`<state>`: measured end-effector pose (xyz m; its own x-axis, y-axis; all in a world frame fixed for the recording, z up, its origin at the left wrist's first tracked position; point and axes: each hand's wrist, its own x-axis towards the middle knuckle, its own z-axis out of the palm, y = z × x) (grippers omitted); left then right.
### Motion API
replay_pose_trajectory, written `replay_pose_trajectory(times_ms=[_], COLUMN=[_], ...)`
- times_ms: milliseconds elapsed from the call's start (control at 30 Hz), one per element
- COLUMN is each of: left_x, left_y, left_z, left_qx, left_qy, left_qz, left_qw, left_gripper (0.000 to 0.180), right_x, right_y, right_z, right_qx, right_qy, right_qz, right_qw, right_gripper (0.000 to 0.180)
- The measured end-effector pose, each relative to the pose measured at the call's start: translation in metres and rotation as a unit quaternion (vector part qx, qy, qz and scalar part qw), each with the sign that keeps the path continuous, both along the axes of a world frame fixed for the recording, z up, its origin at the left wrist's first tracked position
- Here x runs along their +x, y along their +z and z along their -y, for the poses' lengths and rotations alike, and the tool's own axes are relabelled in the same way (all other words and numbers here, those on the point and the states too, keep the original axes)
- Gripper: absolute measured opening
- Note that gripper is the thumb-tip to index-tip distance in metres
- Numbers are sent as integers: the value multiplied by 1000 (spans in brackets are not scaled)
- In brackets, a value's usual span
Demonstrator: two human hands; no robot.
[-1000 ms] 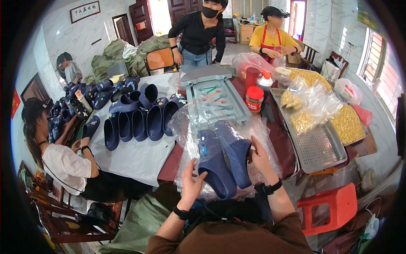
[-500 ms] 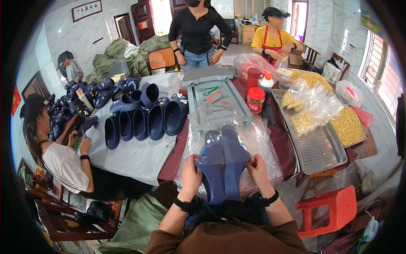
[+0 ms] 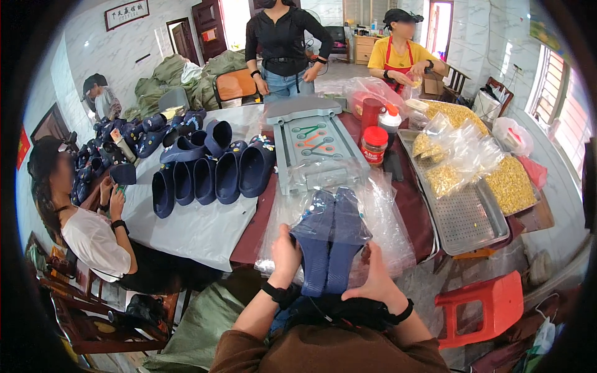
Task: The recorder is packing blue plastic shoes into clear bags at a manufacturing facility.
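Note:
A pair of navy clogs (image 3: 329, 242) lies side by side, soles up, with the toe ends inside a clear plastic bag (image 3: 320, 214) and the heel ends toward me. My left hand (image 3: 286, 258) grips the left clog at its side, the fingers partly hidden by the bag and clog. By the right clog's heel, my right hand (image 3: 378, 280) is open, thumb and fingers spread apart. Small coloured charms show through the film near the toes. Beneath the clogs lies a stack of clear bags (image 3: 395, 242).
A grey board with looped shapes (image 3: 315, 140) stands beyond the bags. Navy clogs (image 3: 214, 171) line up at left, near a seated co-worker (image 3: 93, 239). Jars (image 3: 375, 146) and a perforated metal tray (image 3: 466, 214) are right; a red stool (image 3: 482, 308) is below.
The clogs have come together and straightened, deeper in the bag. My right hand has let go and opened near the heel. The seated co-worker has raised a clog.

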<state>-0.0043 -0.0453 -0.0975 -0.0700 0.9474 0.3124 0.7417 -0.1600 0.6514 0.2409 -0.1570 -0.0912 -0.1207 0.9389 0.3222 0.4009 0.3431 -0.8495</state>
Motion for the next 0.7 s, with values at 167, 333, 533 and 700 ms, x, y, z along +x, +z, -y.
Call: replay_pose_trajectory(times_ms=[167, 333, 533, 700], left_x=[1, -15, -7, -4], left_y=[-8, -5, 17, 16], left_z=[1, 12, 39, 27], left_qx=[6, 30, 59, 63], left_qy=[0, -84, -22, 0], left_qz=[34, 168, 174, 149], left_qw=[999, 982, 983, 987], left_gripper=[35, 29, 20, 21], right_x=[-25, -19, -16, -33], right_y=[11, 10, -9, 26], right_z=[8, 3, -1, 7], right_qx=[43, 8, -52, 41], right_qy=[-60, -66, -88, -33], right_qz=[199, 118, 35, 143], right_qw=[977, 991, 994, 988], right_gripper=[160, 144, 117, 127])
